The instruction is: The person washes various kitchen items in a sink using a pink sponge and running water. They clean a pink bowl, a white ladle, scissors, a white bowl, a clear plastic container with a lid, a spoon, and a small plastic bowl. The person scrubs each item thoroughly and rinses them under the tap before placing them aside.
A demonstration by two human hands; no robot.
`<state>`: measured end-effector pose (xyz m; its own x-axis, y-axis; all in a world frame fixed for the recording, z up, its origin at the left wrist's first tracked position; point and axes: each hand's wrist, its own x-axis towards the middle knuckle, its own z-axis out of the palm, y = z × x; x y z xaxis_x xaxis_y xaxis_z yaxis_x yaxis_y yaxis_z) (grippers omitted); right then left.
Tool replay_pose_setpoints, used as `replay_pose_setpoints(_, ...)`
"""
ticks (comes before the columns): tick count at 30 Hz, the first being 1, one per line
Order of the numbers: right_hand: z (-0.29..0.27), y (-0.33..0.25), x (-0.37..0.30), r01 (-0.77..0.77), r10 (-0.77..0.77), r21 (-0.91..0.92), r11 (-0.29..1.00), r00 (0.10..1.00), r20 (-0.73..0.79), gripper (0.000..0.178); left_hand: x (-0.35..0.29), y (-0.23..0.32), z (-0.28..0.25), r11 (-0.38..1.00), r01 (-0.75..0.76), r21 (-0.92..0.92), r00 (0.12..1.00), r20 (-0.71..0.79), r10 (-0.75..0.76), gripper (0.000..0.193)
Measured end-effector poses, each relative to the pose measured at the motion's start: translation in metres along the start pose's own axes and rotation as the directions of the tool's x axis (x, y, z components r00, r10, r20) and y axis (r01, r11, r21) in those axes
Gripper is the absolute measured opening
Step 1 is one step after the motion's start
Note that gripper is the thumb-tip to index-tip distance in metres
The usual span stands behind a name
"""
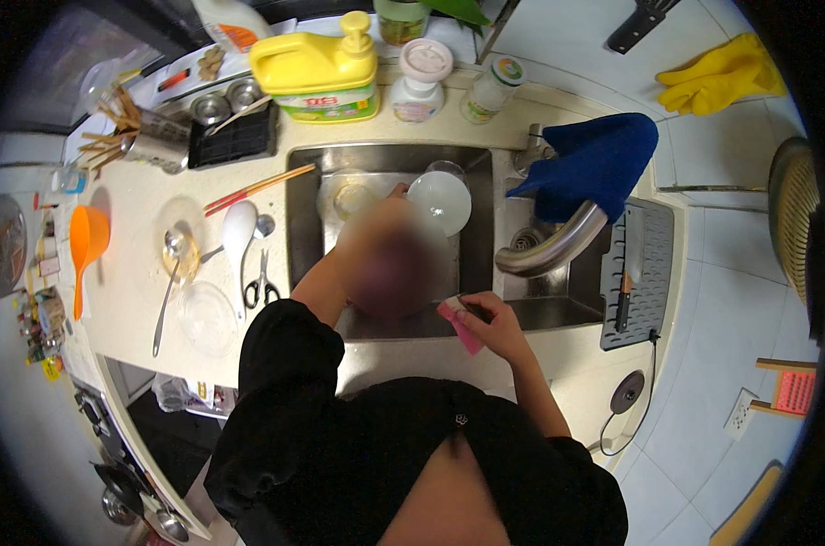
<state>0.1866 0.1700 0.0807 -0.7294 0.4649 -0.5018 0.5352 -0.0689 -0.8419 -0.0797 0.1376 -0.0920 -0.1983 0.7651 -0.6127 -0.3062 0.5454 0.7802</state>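
Evidently the right hand (494,323) pinched a pink sponge (458,323) at the sink's (390,156) front edge, ready for scrubbing. The left hand (396,193), its grip unclear, reached a white bowl (440,202) near the back.

Sink (303,218): brushed metal, dull sheen. Tap (551,247): polished metal, glossy, with a matt blue cloth (603,159) draped over it. Bowl (440,200) in the sink: white, smooth, glossy. Sponge (458,323) in the right hand (494,323): pink, matt, porous-looking. Worktop (130,300): pale, smooth, lightly reflective. Along its back edge, detergent bottle (320,77): yellow plastic, glossy. Left of the sink, chopsticks (258,188): wood-like, matt; scissors (261,282): bright metal blades, dark handles; spoon (238,232): white, glossy. Gloves (717,77) on the wall tiles: yellow rubber
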Motion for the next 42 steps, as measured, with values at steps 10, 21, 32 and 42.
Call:
replay_pose_setpoints(10,0.039,-0.012,0.018,-0.477,0.303,0.573,0.667,0.876,0.376,0.029,-0.139,-0.029,-0.005,0.991,0.122,-0.05,0.936,-0.326,-0.132,0.063)
replay_pose_setpoints(21,0.145,0.073,0.137,-0.656,0.246,0.744,0.127,0.747,0.618,0.024,-0.222,-0.01,0.046,0.908,0.053,0.416,0.65,-0.705,0.285,0.057)
replay_pose_setpoints(32,0.121,0.005,0.105,0.527,-0.254,-0.288,0.8,0.731,0.633,0.017,-0.234,0.023,0.044,0.946,-0.306,-0.106,0.812,-0.548,0.202,0.045)
replay_pose_setpoints(42,0.12,-0.005,0.079,0.324,-0.505,-0.88,0.346,0.855,0.116,0.017,-0.206,0.023,0.044,0.973,-0.228,0.018,0.767,-0.612,0.191,0.043)
